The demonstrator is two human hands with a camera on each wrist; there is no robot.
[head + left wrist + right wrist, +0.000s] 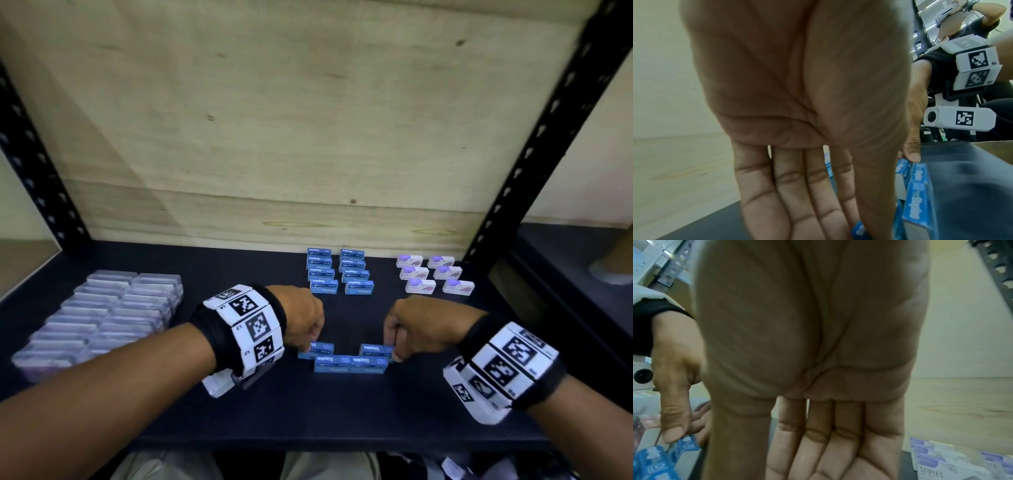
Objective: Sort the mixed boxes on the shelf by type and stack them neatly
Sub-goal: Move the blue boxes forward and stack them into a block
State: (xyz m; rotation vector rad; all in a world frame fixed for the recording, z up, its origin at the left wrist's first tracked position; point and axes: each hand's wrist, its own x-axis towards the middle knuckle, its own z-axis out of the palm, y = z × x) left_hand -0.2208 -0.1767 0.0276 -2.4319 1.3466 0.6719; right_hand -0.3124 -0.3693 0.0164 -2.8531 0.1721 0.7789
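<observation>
Currently left hand (301, 317) pinches left blue staples box (317, 349), right hand (412, 322) pinches right one (375, 348), both behind front pair (351, 364) on shelf (239, 404). Likely squaring the four before joining blue rows (339, 270) at back; white boxes (435, 274), clear cases (102, 315) already grouped.

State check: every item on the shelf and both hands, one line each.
left hand: pinches the left blue staples box
right hand: pinches the right blue staples box
front blue boxes: two end to end, untouched
sorted blue boxes: two neat columns
white boxes: two neat columns
clear cases: two rows, far left
</observation>
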